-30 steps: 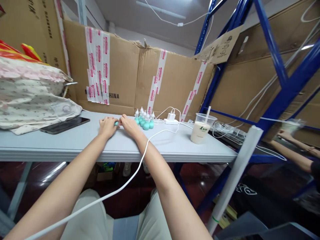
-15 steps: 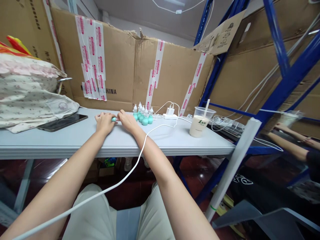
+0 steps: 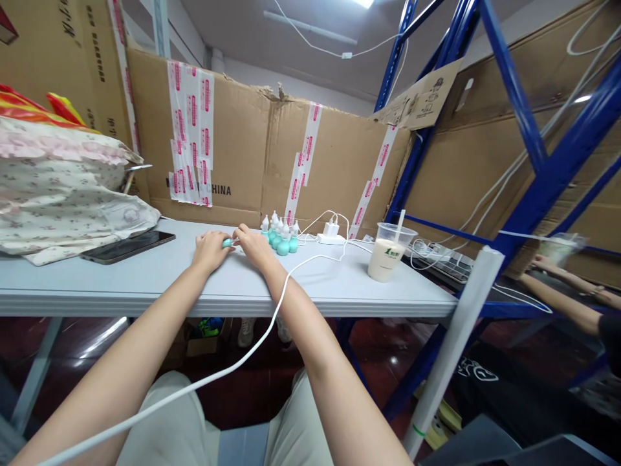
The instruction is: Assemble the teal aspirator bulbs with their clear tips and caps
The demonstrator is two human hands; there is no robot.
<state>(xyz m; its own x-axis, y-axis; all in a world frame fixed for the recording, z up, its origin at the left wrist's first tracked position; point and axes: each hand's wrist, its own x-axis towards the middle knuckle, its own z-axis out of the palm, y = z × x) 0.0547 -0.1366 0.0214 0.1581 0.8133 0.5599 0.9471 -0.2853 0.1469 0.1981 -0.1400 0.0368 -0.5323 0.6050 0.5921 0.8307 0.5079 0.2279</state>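
Note:
My left hand [image 3: 211,250] is closed around a small teal squeeze bulb [image 3: 227,243], which looks like a nasal aspirator; most of it is hidden by my fingers. Close beside it, my right hand [image 3: 250,243] is closed with its fingertips pinched at the bulb's right end, where the tip is too small to make out. Just right of my right hand, several similar teal squeeze bulbs [image 3: 284,244] with clear pointed nozzles stand in a cluster on the light grey table [image 3: 320,281].
A phone [image 3: 127,246] and a floral cloth bag [image 3: 63,194] lie to the left. A white cable [image 3: 252,349] crosses over my right forearm to a charger [image 3: 331,229]. A drink cup [image 3: 388,252] with a straw stands at right. Another person's arm [image 3: 563,298] shows far right.
The view dips down and comes back up. Both hands stay together at the same spot over the table, still holding the teal squeeze bulb. The clustered bulbs have not moved.

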